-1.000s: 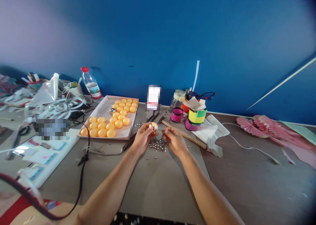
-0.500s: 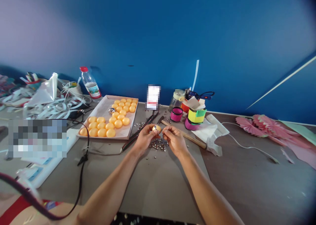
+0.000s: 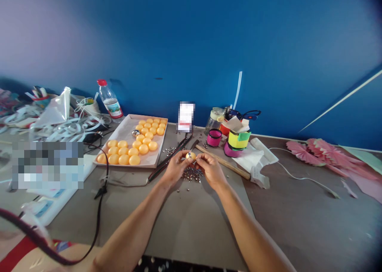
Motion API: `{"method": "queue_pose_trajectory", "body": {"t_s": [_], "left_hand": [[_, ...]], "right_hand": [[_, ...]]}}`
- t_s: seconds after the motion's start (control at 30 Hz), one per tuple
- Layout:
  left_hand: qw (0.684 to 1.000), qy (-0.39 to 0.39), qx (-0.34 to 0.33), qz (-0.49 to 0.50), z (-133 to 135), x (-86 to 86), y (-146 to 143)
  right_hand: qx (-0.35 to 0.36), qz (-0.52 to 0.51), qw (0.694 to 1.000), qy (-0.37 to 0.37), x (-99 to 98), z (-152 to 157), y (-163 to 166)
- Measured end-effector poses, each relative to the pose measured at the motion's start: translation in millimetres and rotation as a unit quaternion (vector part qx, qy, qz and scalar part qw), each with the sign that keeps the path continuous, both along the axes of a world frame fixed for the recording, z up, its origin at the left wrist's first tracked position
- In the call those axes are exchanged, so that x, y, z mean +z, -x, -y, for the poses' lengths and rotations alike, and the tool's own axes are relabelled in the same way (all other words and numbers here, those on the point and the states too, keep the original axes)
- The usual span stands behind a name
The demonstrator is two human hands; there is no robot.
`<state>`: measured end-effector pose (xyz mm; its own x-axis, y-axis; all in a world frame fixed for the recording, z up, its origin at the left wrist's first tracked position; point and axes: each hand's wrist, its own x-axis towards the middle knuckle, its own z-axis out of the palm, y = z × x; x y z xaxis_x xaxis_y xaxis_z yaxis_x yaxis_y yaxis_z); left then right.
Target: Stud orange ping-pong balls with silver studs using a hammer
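Between thumb and fingers of our left hand [image 3: 175, 168] we pinched a small orange ball [image 3: 191, 156], its left side carrying a few shiny silver bits, and we held it just above a loose pile of shiny pieces [image 3: 192, 175] on the grey tabletop [image 3: 182, 232]. Our right hand [image 3: 211, 171] came up against the ball's right side with thumb and forefinger drawn close together; we could not tell whether those fingertips gripped a tiny piece, since they were too small to make out. Just beyond our right hand we had a hammer [image 3: 231, 166] lying slantwise, its wooden handle pointing toward the right. To the left of our hands lay a black corded tool [image 3: 161, 168], and next to it stood a shallow tray [image 3: 119, 135], where we had orange balls [image 3: 134, 160] set out in two clusters, with one silver-covered ball [image 3: 135, 133] among them. Behind the hammer we kept a pink ring [image 3: 214, 138], a lidded clear jar [image 3: 213, 121] and a yellow-and-pink holder [image 3: 238, 141].
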<state>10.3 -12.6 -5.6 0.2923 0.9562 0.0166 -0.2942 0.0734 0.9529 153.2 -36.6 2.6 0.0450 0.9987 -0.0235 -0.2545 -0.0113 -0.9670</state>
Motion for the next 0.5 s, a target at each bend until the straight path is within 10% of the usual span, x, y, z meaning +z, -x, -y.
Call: {"method": "queue_pose_trajectory", "body": {"t_s": [0.5], "left_hand": [[0.999,0.008,-0.013,0.028,3.0,6.9,-0.9]], "right_hand": [[0.037,-0.042,0.998,0.009,0.2,-0.7,-0.6]]}}
